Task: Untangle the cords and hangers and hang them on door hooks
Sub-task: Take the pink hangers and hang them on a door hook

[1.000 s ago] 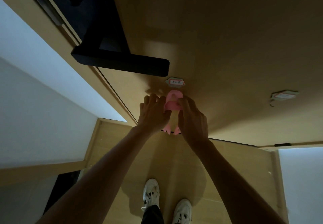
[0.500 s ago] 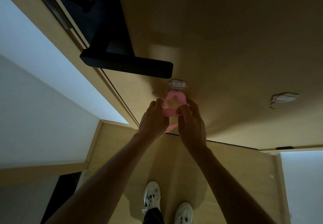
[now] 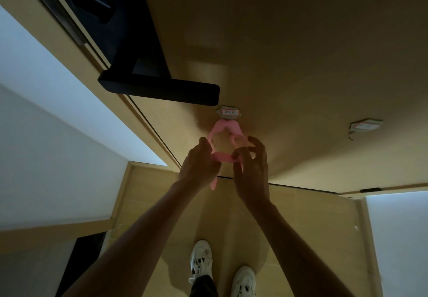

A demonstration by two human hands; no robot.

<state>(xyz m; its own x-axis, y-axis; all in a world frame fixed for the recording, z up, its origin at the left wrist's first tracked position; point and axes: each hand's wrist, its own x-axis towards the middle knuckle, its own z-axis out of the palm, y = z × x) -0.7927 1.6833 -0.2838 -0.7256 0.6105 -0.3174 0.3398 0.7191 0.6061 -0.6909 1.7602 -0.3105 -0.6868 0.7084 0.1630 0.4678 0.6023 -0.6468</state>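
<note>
A pink plastic hanger (image 3: 225, 130) hangs flat against the wooden door (image 3: 301, 53), its top just under a labelled door hook (image 3: 228, 112). My left hand (image 3: 200, 164) grips the hanger's lower left side. My right hand (image 3: 251, 164) pinches the lower bar at its right end, with the other fingers spread. A pink end of the hanger pokes out below my left hand. Whether the hanger's top sits on the hook is hidden. A second labelled door hook (image 3: 364, 126) is bare, to the right.
A black door handle (image 3: 159, 89) juts out just above and left of the hook. The door frame and white wall (image 3: 58, 157) lie to the left. My white shoes (image 3: 201, 259) stand on the wooden floor below.
The hanger has risen toward the labelled hook and spread wider between my hands. My right fingers have opened out around the lower bar.
</note>
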